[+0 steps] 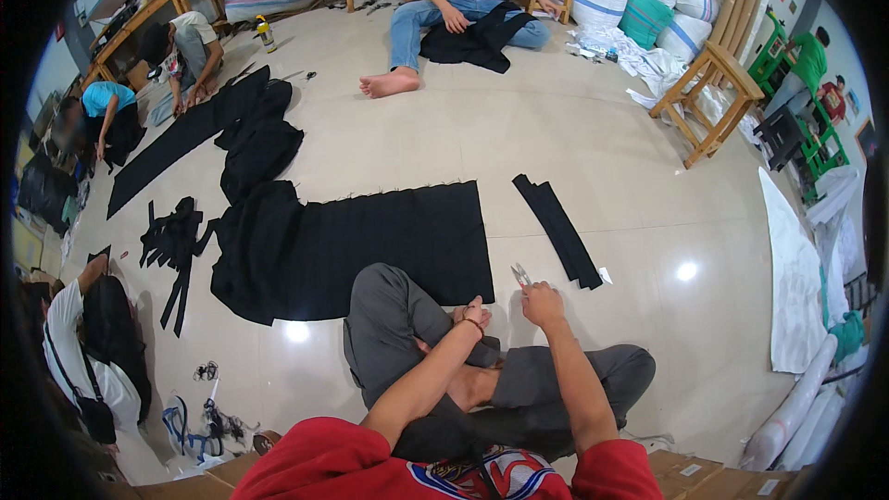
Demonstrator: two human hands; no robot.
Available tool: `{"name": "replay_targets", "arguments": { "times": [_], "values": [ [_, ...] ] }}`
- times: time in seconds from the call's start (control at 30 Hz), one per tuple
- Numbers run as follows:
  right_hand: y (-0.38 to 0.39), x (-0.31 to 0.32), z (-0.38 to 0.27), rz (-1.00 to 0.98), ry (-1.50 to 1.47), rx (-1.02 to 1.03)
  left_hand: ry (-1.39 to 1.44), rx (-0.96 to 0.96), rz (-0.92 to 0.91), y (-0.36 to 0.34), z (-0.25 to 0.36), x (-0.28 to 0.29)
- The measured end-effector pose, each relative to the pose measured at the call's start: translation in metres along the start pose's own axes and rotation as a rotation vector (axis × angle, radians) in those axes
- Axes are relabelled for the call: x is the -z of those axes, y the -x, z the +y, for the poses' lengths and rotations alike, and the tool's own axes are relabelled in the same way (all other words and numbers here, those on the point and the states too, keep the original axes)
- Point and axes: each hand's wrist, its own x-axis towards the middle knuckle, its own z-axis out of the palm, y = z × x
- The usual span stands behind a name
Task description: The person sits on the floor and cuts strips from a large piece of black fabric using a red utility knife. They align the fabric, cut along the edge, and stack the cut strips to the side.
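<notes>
Right hand (542, 304): closed on small metal scissors (520, 275), raised beside black fabric panel (398, 241) (spread on floor). Left hand (476, 314): curled at panel's near edge, grip unclear. Step, judged: trimming; blades need aligning with the edge.

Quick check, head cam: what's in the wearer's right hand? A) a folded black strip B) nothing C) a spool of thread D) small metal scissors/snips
D: the right hand grips small metal snips, blades pointing up just past the fingers, near the edge of the large black cloth; the narrow black strip lies apart on the floor.
</notes>
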Motion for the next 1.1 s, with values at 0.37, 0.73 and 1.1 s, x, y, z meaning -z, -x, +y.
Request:
{"name": "replay_targets", "arguments": {
  "times": [0.37, 0.73, 1.1],
  "values": [
    [0.022, -0.016, -0.011, 0.210, -0.469, -0.256, 0.091, -0.092, -0.001, -0.033, -0.003, 0.002],
    [0.017, -0.020, -0.076, -0.113, -1.494, -0.514, 0.002, -0.173, -0.026, -0.015, 0.005, 0.006],
    [0.000, -0.048, -0.048, -0.011, -1.341, -0.519, -0.270, 0.055, -0.271, 0.030, 0.052, -0.003]
  ]
}}
